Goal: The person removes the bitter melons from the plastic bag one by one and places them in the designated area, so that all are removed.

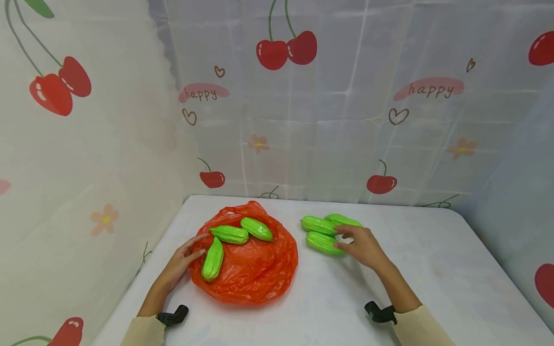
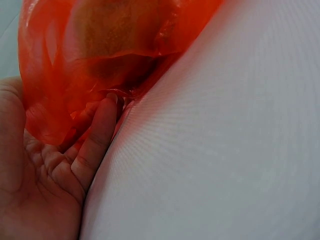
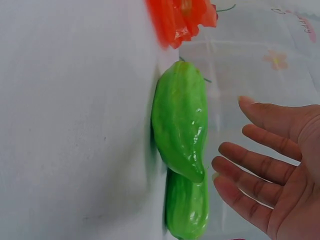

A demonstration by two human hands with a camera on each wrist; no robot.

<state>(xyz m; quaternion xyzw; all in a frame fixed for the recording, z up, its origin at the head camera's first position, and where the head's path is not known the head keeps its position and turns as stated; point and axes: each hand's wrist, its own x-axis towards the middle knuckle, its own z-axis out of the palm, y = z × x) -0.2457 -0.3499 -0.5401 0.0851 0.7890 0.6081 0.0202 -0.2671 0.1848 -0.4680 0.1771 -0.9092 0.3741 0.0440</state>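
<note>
Toward the table's (image 1: 433,269) left edge, a red bag (image 1: 255,276) is touched by the left hand (image 1: 179,262), grip unclear. Now nothing's held by the right hand (image 1: 361,247), fingers parted beside three gourds (image 1: 318,225) near the far edge; three more gourds (image 1: 229,234) are bag-borne.

The plastic bag (image 1: 255,278) was set on the left half of the table (image 1: 329,300). Three gourds were held in it: the front gourd (image 1: 212,260) was placed toward its left edge, the middle gourd (image 1: 230,234) behind, and the rear gourd (image 1: 258,229) farther right. To the bag's right, three more were grouped on the table: the near gourd (image 1: 321,242), the left gourd (image 1: 317,225) just behind it, and the far gourd (image 1: 342,220) behind and rightward. The bag's left edge was touched by the left hand (image 1: 176,264); the right hand (image 1: 362,247) was positioned at the group's right side. The table was backed by a curtain (image 1: 303,105).
</note>
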